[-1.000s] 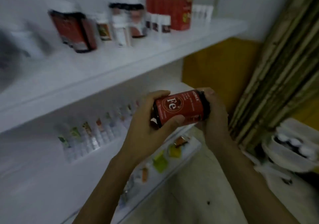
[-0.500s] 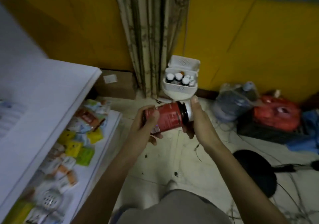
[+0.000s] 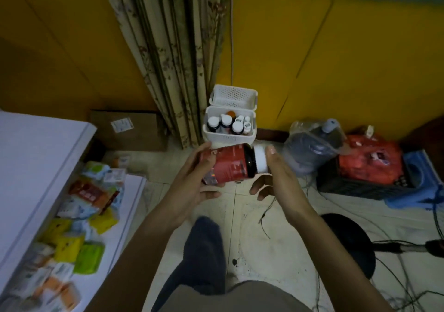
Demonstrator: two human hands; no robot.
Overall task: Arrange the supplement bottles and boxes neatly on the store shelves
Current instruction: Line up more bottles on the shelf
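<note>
A dark supplement bottle [image 3: 234, 165] with a red label and a white cap lies sideways between my hands, above the floor. My left hand [image 3: 194, 179] grips its base end, thumb across the label. My right hand [image 3: 276, 179] holds the capped end, fingers straight along the white cap. Just beyond, a white basket [image 3: 229, 138] on the floor holds several small white-capped bottles [image 3: 225, 122]. A second white basket [image 3: 233, 95] stands behind it. White store shelves [image 3: 36, 148] run along the left, the lower one covered with loose sachets and packets [image 3: 89, 198].
A patterned curtain [image 3: 173, 47] hangs before a yellow wall. A cardboard box [image 3: 129, 129] sits by the shelf. On the right floor lie a bagged water jug [image 3: 312, 143], red bag on a black crate [image 3: 370, 165], blue cloth, black stool [image 3: 348, 237] and cables.
My view swung from the shelves to the floor and baskets. The bottle has turned in my hands, and my right hand now lies flatter along the cap.
</note>
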